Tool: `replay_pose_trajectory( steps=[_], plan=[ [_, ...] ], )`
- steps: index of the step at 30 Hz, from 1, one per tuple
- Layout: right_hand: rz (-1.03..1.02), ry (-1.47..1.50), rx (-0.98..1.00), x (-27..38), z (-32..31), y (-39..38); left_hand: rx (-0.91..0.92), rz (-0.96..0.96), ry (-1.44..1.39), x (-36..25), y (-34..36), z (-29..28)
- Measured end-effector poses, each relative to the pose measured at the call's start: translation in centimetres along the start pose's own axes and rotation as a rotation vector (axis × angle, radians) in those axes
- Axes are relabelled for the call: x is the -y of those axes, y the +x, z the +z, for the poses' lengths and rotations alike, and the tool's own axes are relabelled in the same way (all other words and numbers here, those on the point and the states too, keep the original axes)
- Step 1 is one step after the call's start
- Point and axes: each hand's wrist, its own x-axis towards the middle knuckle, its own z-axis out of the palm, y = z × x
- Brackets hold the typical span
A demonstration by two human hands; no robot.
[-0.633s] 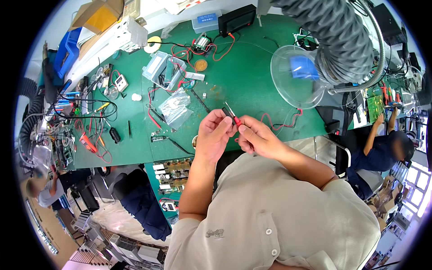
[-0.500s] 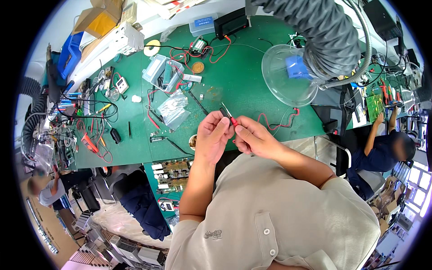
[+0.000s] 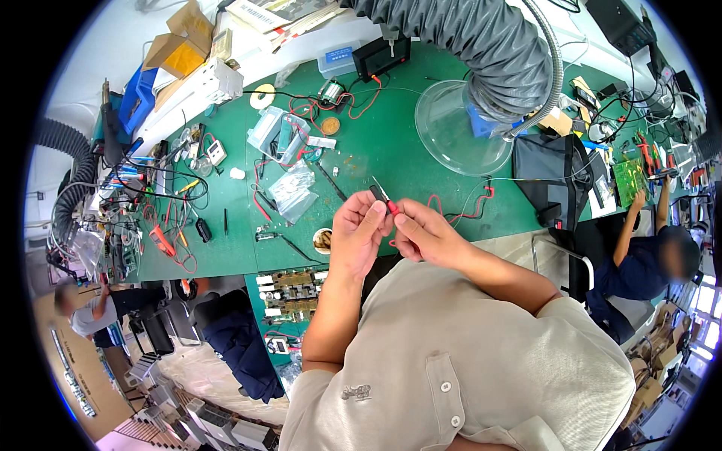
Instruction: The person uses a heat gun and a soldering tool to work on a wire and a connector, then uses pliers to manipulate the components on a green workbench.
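Between my two raised hands is a red probe [image 3: 392, 207] with a thin metal tip pointing up and away from me. My left hand [image 3: 359, 231] is closed on a small black piece [image 3: 377, 194] beside it, perhaps a cap or second probe; I cannot tell which. My right hand [image 3: 426, 236] pinches the red probe, its fingertips close to my left ones. Beyond them on the green bench [image 3: 380, 139] lie a clear plastic bag [image 3: 295, 189] and a thin black rod [image 3: 331, 177]. Red wire [image 3: 470, 214] runs right of my hands.
A clear fume hood [image 3: 444, 143] on a grey hose [image 3: 504, 75] hangs at upper right. An open parts box [image 3: 274, 135] and tangled leads occupy the back and left. Circuit boards [image 3: 289, 293] lie by my left forearm. Co-workers sit right [image 3: 632, 270] and left [image 3: 101, 316].
My view has shifted, so the bench sits slightly lower and the hose farther left in the picture. My hands keep their hold with little change.
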Motion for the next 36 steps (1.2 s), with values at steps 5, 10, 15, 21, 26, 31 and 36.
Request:
replay_pose_trajectory(
  steps=[5,10,15,21,26,31,36],
  plan=[
    [-0.017,-0.035,0.005,-0.2,0.0,-0.6,0.003,0.027,0.01,0.4,-0.6,0.4],
    [-0.006,-0.044,0.013,-0.4,0.2,-0.8,0.004,0.033,-0.001,0.6,-1.1,0.1],
    [0.022,-0.172,-0.089,-2.2,-2.3,0.8,-0.101,0.079,-0.017,1.1,-2.4,-1.1],
    [0.037,-1.144,-0.247,-11.8,-13.7,7.8,-0.258,0.062,0.015,2.1,-6.8,-4.1],
    [0.146,-1.516,-0.351,-17.6,-20.0,12.3,-0.355,0.024,0.014,3.8,-11.1,-6.2],
    [0.228,-1.695,-0.377,-18.9,-21.2,14.1,-0.513,0.024,-0.109,4.4,-13.6,-6.2],
    [-0.084,-1.699,-0.273,-20.2,-16.4,13.2,-0.565,0.072,-0.181,3.9,-14.2,-6.6]
  ],
)
